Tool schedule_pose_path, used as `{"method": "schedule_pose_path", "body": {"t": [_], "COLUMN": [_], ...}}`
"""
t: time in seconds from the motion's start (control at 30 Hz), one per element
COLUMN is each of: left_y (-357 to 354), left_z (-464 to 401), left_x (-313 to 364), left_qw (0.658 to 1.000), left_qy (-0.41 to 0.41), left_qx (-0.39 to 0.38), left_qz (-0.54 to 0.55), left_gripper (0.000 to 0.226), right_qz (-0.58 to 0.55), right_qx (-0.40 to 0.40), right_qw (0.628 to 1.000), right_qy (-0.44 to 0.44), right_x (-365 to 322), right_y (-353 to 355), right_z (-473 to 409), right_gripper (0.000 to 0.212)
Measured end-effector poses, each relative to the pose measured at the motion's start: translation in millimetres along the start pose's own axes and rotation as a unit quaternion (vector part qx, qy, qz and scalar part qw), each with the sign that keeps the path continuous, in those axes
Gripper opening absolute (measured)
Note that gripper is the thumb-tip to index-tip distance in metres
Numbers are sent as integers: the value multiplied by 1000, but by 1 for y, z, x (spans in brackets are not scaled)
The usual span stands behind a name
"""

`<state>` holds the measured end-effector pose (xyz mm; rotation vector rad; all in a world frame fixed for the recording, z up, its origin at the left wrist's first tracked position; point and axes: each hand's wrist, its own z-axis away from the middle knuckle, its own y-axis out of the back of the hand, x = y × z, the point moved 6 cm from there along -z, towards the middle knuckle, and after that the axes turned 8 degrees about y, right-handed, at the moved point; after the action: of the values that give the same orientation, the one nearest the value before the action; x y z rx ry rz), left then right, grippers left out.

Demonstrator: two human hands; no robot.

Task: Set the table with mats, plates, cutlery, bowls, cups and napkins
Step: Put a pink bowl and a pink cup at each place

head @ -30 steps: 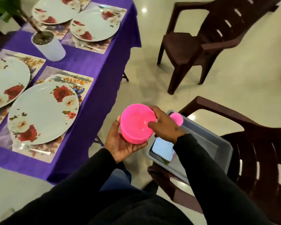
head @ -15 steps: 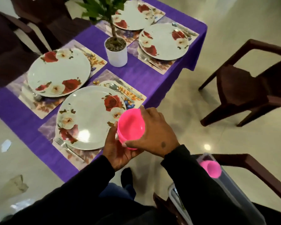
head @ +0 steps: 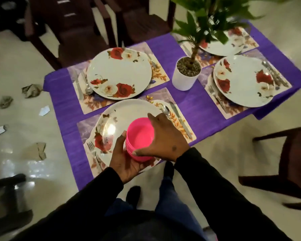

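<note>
The left hand (head: 124,160) cupped the stack of pink bowls (head: 140,139) from below, its grip curled round it; the right hand (head: 163,142) pinched the top rim, above the nearest plate (head: 129,108) on the table (head: 198,108).

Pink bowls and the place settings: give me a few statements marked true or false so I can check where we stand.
1. Both hands hold the pink bowls. True: the left hand supports them from below and the right hand grips the rim.
2. A bowl already sits on the far left plate. False: that plate is bare.
3. The potted plant stands in a white pot. True.
4. The tablecloth is green. False: it is purple.
5. The nearest plate has no fork beside it. False: a fork lies to its left.
</note>
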<state>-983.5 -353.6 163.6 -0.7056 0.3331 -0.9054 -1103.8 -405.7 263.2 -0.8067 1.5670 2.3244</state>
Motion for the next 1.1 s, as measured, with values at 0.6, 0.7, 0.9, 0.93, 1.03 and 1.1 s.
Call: {"method": "schedule_pose_path", "body": {"t": [0.6,0.7,0.9,0.93,1.03,1.1], "left_y": [-22,-11,6,8,6,6], "left_z": [-39,-33,-17,-15,-12,-11], "left_x": [5,6,0,-1,-3,-5], "left_qw": [952,951,953,954,957,958], "left_qy": [-212,-219,-204,-201,-194,-193], "left_qx": [39,27,-20,-21,-28,-23], "left_qz": [218,218,222,219,213,213], "left_gripper": [98,111,115,116,118,118], "right_qz": [-270,-292,26,80,166,175], "right_qx": [-58,-3,-107,-126,-133,-129], "right_qw": [958,956,986,977,959,957], "right_qy": [77,42,129,150,190,192], "right_x": [37,55,73,73,70,67], "right_y": [31,33,4,-4,-19,-24], "right_z": [-127,-139,-144,-143,-140,-140], "right_gripper": [91,98,119,121,121,119]}}
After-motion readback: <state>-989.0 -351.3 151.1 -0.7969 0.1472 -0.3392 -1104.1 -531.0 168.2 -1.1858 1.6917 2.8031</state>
